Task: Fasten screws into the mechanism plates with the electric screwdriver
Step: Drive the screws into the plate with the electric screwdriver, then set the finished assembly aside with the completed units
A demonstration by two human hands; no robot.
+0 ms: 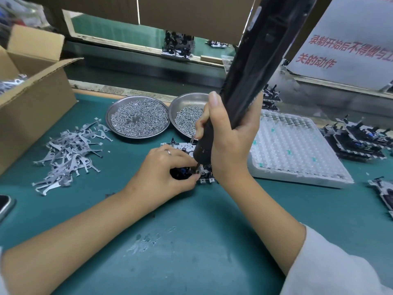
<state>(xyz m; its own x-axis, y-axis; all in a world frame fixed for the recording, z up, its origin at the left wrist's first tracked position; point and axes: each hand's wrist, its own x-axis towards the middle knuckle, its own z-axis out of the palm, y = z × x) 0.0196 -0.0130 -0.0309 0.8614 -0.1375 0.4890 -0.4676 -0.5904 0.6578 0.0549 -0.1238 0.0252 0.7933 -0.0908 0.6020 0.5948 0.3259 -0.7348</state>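
Head view. We noted right hand (229,137) clenched round black electric screwdriver (251,75), tool tilted, running from upper right of frame down to centre. Bit tip met mechanism plate (187,149) at frame centre on green mat (191,231). Left hand (163,173), ring on one finger, pinched plate's near edge beside bit. We saw two steel dishes of screws (138,118) just above plate. Pile of metal levers (70,150) at left, cardboard box (32,99) upper left. White foam tray (297,154) right of centre; more assembled plates (357,141) at far right.
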